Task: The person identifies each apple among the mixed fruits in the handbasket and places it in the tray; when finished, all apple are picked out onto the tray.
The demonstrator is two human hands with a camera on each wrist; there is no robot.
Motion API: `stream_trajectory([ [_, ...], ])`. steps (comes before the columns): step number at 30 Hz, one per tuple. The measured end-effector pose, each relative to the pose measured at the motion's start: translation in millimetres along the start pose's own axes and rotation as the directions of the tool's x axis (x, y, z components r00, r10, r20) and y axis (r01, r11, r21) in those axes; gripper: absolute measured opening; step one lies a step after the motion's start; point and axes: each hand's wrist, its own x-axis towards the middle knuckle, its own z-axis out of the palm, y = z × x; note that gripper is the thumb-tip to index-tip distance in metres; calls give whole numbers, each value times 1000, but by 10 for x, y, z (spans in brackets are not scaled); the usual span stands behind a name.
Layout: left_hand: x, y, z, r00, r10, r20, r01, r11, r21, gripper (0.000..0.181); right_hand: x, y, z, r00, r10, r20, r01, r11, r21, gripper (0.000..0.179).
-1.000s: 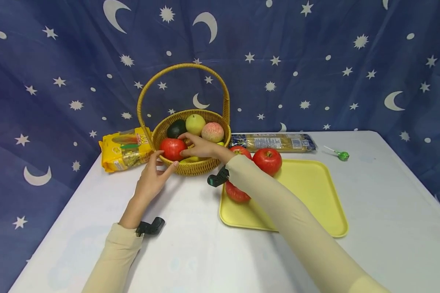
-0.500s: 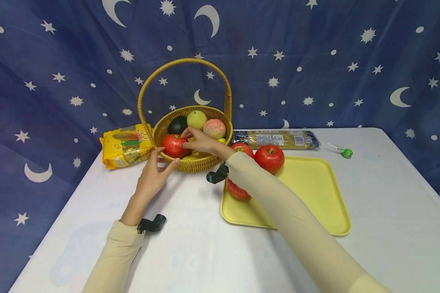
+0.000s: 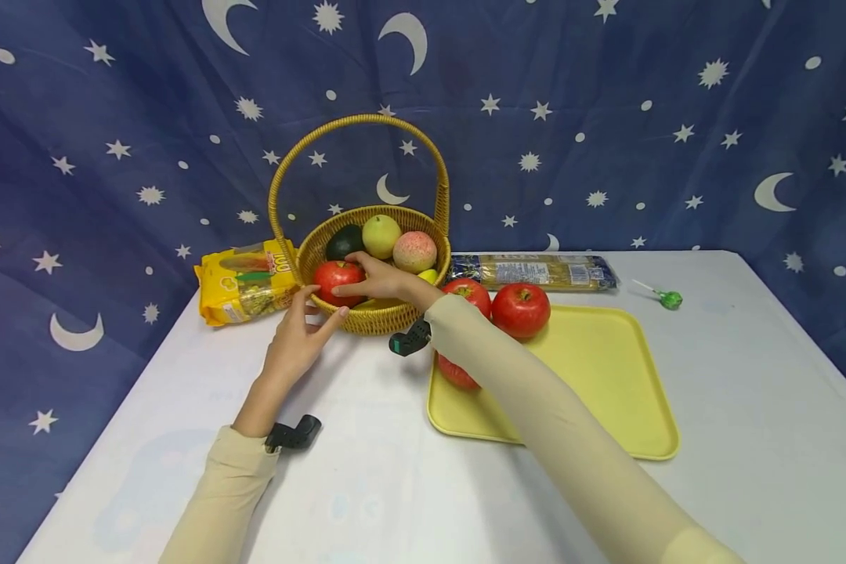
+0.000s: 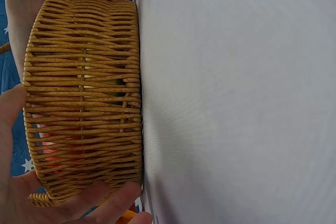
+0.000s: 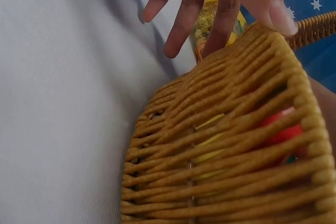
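A red apple (image 3: 334, 275) lies at the front left inside the wicker basket (image 3: 388, 319). My right hand (image 3: 388, 280) reaches over the basket's rim and holds this apple, thumb across its front and fingers on its far side. My left hand (image 3: 296, 341) rests against the basket's front left with its thumb on the rim; in the left wrist view its fingers (image 4: 100, 208) lie along the wall. Around the apple are a dark green avocado-like fruit (image 3: 344, 243), a pale yellow-green pear (image 3: 381, 236), a peach (image 3: 415, 251) and something yellow, partly hidden.
Several red apples (image 3: 521, 310) sit at the left of a yellow tray (image 3: 606, 376), partly behind my right sleeve. A yellow food packet (image 3: 243, 286) lies left of the basket, a long pasta-like packet (image 3: 536, 272) behind the tray, and a green lollipop (image 3: 670, 299) at right.
My right hand has shifted slightly left, its thumb further across the apple's front. My left hand stays at the basket. The head view has shifted slightly.
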Motion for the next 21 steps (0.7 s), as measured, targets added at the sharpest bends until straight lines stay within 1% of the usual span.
stream_trajectory([
  [4, -5, 6, -2, 1000, -3, -1, 3, 1000, -3, 87, 19, 6, 14, 1000, -5, -7, 5, 1000, -11, 80],
  [8, -4, 9, -7, 1000, -1, -2, 1, 1000, -5, 87, 42, 21, 17, 1000, -13, -8, 13, 1000, -14, 76],
  [11, -5, 9, -5, 1000, 0, 0, 0, 1000, -6, 87, 39, 26, 14, 1000, -6, -25, 7, 999, 31, 76],
  [16, -11, 11, 4, 1000, -3, 3, 3, 1000, -9, 85, 21, 36, 4, 998, 26, -49, -20, 993, 115, 84],
  [21, -8, 18, 3, 1000, 0, -3, -1, 1000, -13, 85, 25, 44, -7, 998, 32, -50, -25, 990, 139, 82],
])
